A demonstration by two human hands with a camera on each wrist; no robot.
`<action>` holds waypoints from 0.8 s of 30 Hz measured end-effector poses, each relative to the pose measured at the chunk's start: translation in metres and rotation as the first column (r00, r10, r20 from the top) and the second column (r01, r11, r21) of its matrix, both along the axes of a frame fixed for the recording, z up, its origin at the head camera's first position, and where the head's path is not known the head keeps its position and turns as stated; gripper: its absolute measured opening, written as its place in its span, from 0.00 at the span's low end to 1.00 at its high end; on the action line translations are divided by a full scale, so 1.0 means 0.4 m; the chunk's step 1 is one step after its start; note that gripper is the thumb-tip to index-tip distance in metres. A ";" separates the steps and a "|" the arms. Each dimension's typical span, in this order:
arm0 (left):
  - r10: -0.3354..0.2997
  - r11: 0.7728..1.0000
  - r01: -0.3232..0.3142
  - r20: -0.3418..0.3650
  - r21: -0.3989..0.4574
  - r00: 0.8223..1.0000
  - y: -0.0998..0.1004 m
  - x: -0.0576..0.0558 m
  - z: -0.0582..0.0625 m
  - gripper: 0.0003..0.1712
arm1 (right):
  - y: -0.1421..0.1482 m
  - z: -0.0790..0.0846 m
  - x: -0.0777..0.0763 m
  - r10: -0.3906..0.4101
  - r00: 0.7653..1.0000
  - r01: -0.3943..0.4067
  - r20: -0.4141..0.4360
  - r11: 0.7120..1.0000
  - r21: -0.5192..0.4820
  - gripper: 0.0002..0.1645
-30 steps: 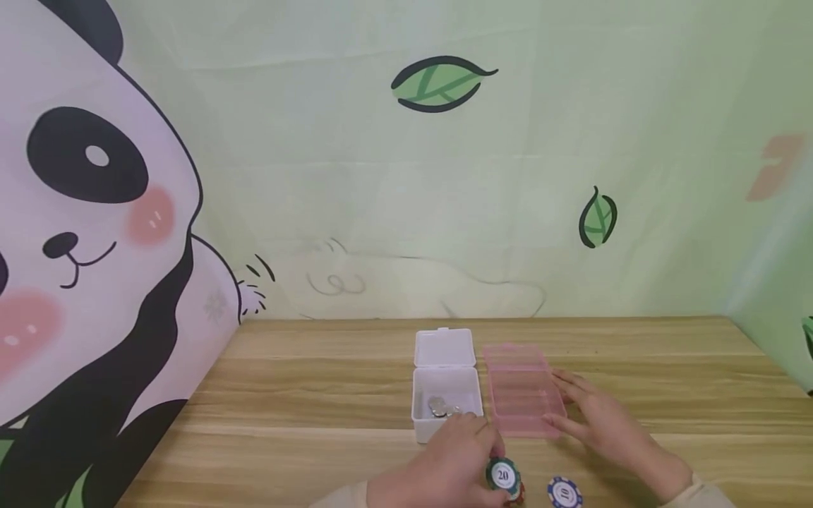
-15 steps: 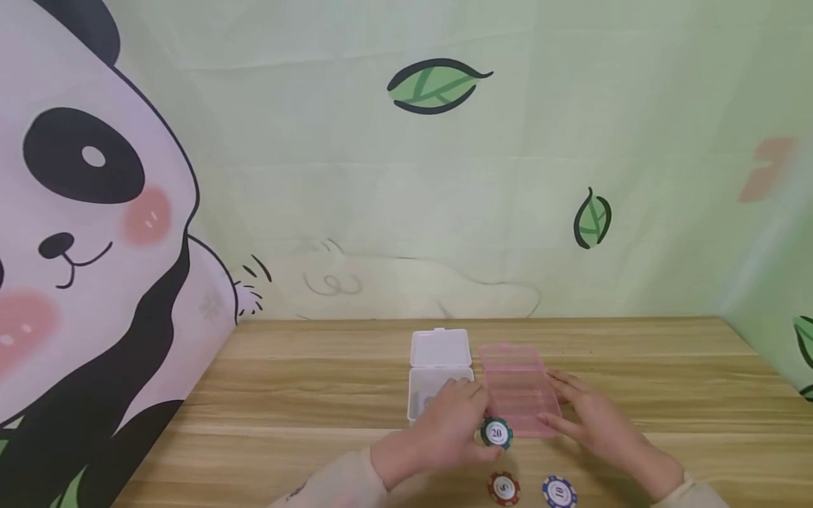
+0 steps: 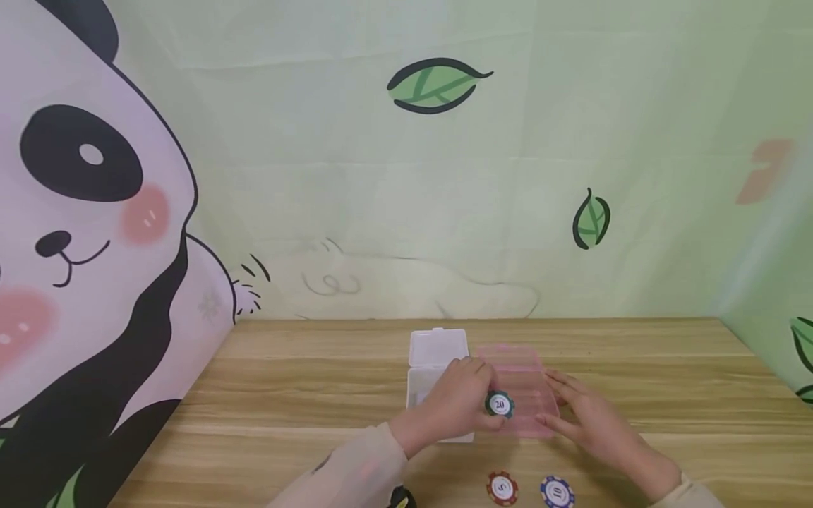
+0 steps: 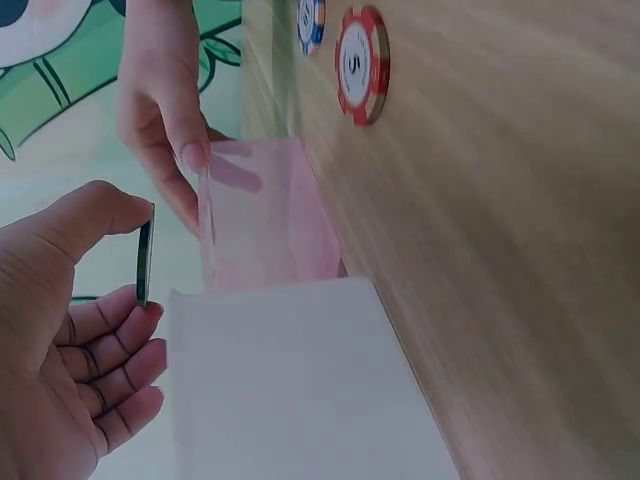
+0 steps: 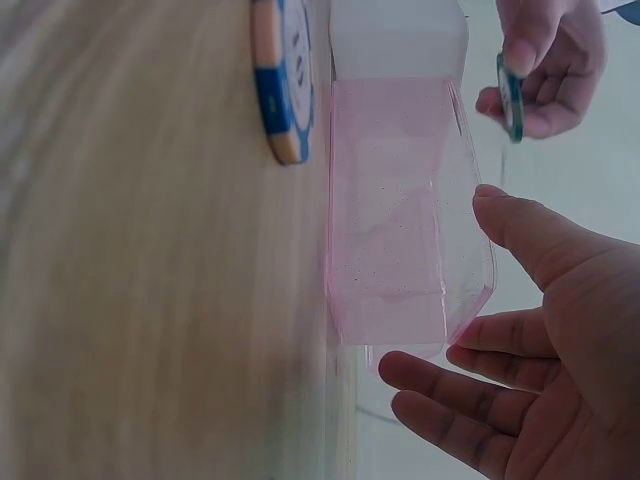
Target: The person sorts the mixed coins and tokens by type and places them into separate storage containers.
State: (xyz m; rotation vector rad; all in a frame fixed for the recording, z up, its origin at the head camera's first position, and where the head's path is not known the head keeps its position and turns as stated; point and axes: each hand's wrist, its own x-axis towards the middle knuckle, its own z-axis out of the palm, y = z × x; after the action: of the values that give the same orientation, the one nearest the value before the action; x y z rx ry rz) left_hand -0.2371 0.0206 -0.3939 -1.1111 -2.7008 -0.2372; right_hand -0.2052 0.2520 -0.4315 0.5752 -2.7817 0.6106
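Observation:
Between thumb and fingers, my left hand (image 3: 454, 398) pinches a green poker chip (image 3: 500, 404) marked 20. It holds the chip over the left part of a see-through pink box (image 3: 530, 425) whose lid lies back. Edge-on in the left wrist view, the chip (image 4: 146, 255) appears above the box rims. My right hand (image 3: 600, 423) rests thumb and fingertips against the pink box's right side, fingers fairly straight. Left of it stands a white box (image 3: 438, 348), lid open, its inside mostly hidden behind my left hand.
On the wooden table (image 3: 305, 388) in front of the pink box lie a red chip (image 3: 502, 488) marked 5 and a blue chip (image 3: 557, 492) marked 10. A cloth backdrop (image 3: 356, 176) with a panda and leaves rises behind the table.
My left hand has lifted the green chip off the red one and carried it forward to the pink box. My right hand keeps its place at the box's side.

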 end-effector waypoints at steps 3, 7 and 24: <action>0.012 1.000 -0.012 0.005 0.003 1.000 0.011 -0.016 -0.005 0.21 | 0.003 -0.001 0.001 -0.004 1.000 0.004 0.014 1.000 -0.001 0.40; 0.033 0.999 -0.033 0.011 -0.001 0.999 0.030 -0.033 -0.013 0.21 | 0.007 0.000 0.004 -0.012 0.999 0.012 0.039 1.000 -0.007 0.41; 0.044 0.997 -0.045 -0.012 -0.068 0.999 0.042 -0.058 -0.034 0.22 | 0.002 -0.003 -0.002 -0.001 0.999 0.002 0.038 1.000 -0.030 0.40</action>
State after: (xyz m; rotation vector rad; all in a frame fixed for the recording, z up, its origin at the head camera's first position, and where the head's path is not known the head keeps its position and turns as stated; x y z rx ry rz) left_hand -0.2601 0.0372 -0.4073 -1.0656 -2.7406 -0.1322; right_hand -0.2058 0.2528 -0.4326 0.5614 -2.8029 0.6691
